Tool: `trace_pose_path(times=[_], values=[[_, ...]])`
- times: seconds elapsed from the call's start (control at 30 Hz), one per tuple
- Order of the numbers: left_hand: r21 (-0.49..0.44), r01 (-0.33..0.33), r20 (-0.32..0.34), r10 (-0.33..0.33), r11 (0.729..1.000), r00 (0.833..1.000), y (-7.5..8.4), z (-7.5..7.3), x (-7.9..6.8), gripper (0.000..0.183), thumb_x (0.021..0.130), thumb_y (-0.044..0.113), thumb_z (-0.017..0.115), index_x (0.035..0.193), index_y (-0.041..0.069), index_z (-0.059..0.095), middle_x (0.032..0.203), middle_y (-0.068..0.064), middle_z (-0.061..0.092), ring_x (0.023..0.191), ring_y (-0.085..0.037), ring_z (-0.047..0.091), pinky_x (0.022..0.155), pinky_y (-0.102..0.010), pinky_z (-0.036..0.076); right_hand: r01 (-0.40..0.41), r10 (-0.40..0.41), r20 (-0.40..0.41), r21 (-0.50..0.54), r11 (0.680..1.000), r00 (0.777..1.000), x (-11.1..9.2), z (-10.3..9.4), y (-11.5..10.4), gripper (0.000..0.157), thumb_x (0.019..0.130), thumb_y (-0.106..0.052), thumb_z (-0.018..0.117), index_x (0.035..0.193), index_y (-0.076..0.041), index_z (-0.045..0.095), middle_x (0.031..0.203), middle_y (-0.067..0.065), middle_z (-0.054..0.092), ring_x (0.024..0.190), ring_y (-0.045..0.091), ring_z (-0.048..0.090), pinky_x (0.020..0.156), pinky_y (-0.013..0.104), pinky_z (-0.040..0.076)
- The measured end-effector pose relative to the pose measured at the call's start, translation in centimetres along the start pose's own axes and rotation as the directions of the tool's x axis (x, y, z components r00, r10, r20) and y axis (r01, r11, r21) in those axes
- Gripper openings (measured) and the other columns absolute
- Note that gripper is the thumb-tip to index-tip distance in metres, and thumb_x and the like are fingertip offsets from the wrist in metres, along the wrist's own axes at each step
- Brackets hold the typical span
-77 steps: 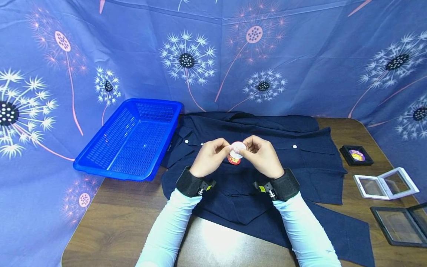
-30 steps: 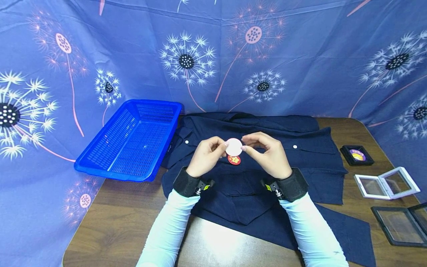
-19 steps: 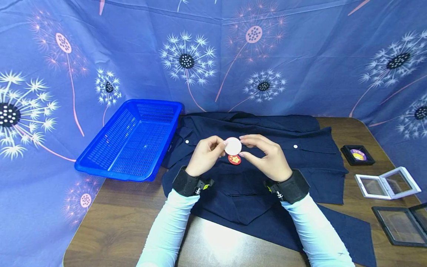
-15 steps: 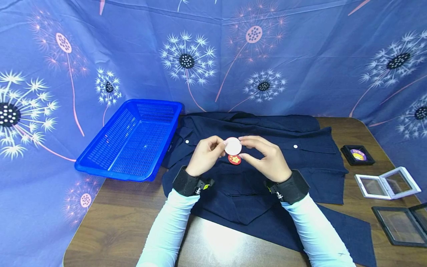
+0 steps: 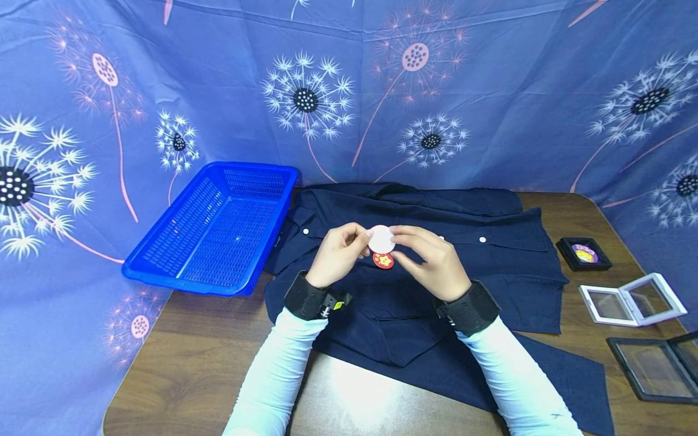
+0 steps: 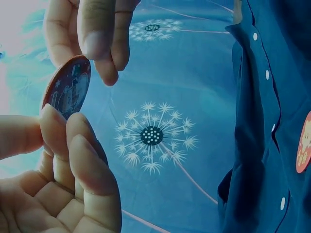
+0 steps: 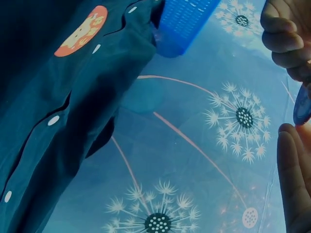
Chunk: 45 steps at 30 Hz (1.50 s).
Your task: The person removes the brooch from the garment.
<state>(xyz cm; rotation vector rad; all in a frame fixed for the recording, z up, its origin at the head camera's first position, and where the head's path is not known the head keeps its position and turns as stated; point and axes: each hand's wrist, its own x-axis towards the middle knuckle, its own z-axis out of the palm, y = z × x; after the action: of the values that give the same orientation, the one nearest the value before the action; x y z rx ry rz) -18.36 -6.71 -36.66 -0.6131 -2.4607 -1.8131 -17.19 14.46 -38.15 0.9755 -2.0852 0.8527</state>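
My left hand pinches a round badge by its edge, between thumb and fingers, above the dark blue shirt. Its plain white back with a thin red rim shows in the head view. The left wrist view shows the badge's dark printed face. From the other side, my right hand has its fingertips right at the badge's edge, thumb held apart below. Just under the badge in the head view, a red badge with a yellow star lies on the shirt.
A blue plastic basket stands at the left of the wooden table. At the right lie a small black case with a purple and yellow badge, an open white frame and an open black frame. A patterned cloth hangs behind.
Both hands were at the badge's middle 2.6 seconds ago. My right hand then drew away to the right with fingers spread, and has now come slightly back in at the edge.
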Motion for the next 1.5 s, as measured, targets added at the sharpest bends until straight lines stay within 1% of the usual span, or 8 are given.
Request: trace_pose_path(times=[0.17,0.4,0.6,0.8,1.1,1.27,1.4,1.5], values=[[-0.025,0.017,0.006,-0.016,1.000,1.000,0.0,0.2,0.1,0.020,0.099,0.010,0.054,0.091,-0.005,0.065,0.074,-0.014,0.063,0.068,-0.009,0.060,0.068,-0.034,0.058,0.023,-0.023,-0.010,-0.033,0.999,1.000,-0.1,0.1,0.1,0.034,0.071,0.005,0.082,0.102,-0.003,0.072,0.113,0.012,0.072,0.102,0.026,0.069,0.085,0.040,0.054],[-0.037,0.024,0.027,-0.023,0.999,0.999,-0.2,0.3,0.1,0.021,0.099,0.010,0.052,0.091,-0.006,0.064,0.076,-0.018,0.063,0.067,-0.008,0.059,0.065,-0.022,0.054,0.069,-0.070,-0.006,-0.059,0.996,0.998,-0.1,0.0,0.2,0.029,0.073,0.004,0.081,0.100,-0.004,0.072,0.111,0.013,0.072,0.100,0.026,0.070,0.085,0.038,0.055],[-0.047,0.032,0.042,-0.031,0.998,0.999,-0.4,0.3,0.1,0.022,0.099,0.010,0.051,0.090,-0.006,0.064,0.076,-0.017,0.062,0.066,-0.009,0.058,0.065,-0.023,0.054,0.095,-0.095,-0.005,-0.069,0.993,0.995,-0.2,-0.1,0.2,0.033,0.070,0.006,0.082,0.100,-0.004,0.073,0.108,0.012,0.073,0.095,0.028,0.070,0.079,0.041,0.056],[-0.050,0.066,0.065,-0.063,0.997,0.996,-0.4,0.4,0.1,0.023,0.100,0.012,0.051,0.090,-0.005,0.062,0.078,-0.017,0.062,0.068,-0.011,0.058,0.066,-0.023,0.053,0.113,-0.111,0.019,-0.083,0.990,0.994,-0.2,-0.4,-0.1,0.030,0.073,0.003,0.080,0.101,-0.005,0.073,0.107,0.012,0.073,0.095,0.027,0.071,0.077,0.041,0.057],[-0.035,0.095,0.086,-0.092,0.995,0.992,-0.4,0.7,0.0,0.029,0.102,0.019,0.049,0.093,-0.004,0.064,0.084,-0.027,0.061,0.074,-0.030,0.062,0.064,-0.021,0.051,0.143,-0.143,0.016,-0.100,0.985,0.990,-0.4,-0.6,0.1,0.033,0.068,0.006,0.081,0.099,-0.003,0.072,0.100,0.012,0.073,0.088,0.026,0.072,0.075,0.039,0.058],[-0.009,0.089,0.091,-0.088,0.996,0.992,-0.8,0.9,0.0,0.035,0.102,0.025,0.050,0.092,-0.005,0.063,0.087,-0.029,0.062,0.075,-0.031,0.062,0.064,-0.023,0.051,0.134,-0.135,-0.001,-0.113,0.984,0.991,-0.4,-0.7,0.1,0.029,0.072,0.004,0.080,0.100,-0.003,0.073,0.097,0.012,0.074,0.087,0.026,0.072,0.075,0.040,0.058],[0.008,0.063,0.081,-0.064,0.998,0.995,-0.9,0.9,-0.1,0.038,0.102,0.028,0.050,0.092,-0.006,0.063,0.086,-0.027,0.063,0.078,-0.037,0.063,0.064,-0.023,0.052,0.117,-0.119,-0.015,-0.112,0.987,0.993,-0.4,-1.0,0.3,0.024,0.076,0.002,0.077,0.099,-0.004,0.073,0.096,0.011,0.075,0.085,0.025,0.072,0.076,0.040,0.058],[0.044,0.038,0.054,-0.040,0.998,0.998,-1.0,0.8,-0.2,0.036,0.102,0.029,0.050,0.095,-0.003,0.064,0.087,-0.022,0.066,0.079,-0.033,0.065,0.066,-0.023,0.052,0.090,-0.094,-0.040,-0.101,0.991,0.995,-0.4,-1.2,0.5,0.022,0.077,0.002,0.076,0.098,-0.004,0.073,0.094,0.011,0.075,0.083,0.024,0.072,0.076,0.038,0.057]])
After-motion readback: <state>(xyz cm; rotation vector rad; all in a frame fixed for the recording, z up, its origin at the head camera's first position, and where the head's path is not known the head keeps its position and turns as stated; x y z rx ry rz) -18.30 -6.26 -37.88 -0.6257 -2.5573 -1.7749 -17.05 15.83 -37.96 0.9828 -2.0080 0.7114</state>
